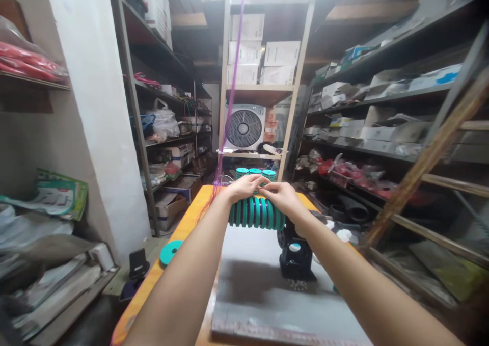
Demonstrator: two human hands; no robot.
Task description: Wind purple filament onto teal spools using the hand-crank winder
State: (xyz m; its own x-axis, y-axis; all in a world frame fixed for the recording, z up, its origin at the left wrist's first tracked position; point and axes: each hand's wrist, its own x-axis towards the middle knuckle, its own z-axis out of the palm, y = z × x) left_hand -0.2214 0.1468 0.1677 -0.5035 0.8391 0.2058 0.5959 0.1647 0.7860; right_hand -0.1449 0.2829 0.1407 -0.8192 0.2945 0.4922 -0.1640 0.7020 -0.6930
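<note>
A row of several teal spools (pixel 256 213) sits side by side on a black winding machine (pixel 295 257) on the table. My left hand (pixel 245 186) and my right hand (pixel 280 195) rest on top of the row, fingertips close together and pinching at something small there. A thin purple thread (pixel 231 88) runs down from the ceiling to a spot beside my left hand. Loose purple and red strands (pixel 208 206) hang by my left wrist. Three more teal spools (pixel 255 173) stand just behind my hands.
A grey mat (pixel 252 285) covers the orange table (pixel 179 234). One loose teal spool (pixel 170 251) lies at the table's left edge. Cluttered shelves line both sides, a white fan (pixel 245 127) stands ahead, and a wooden ladder (pixel 424 167) leans at the right.
</note>
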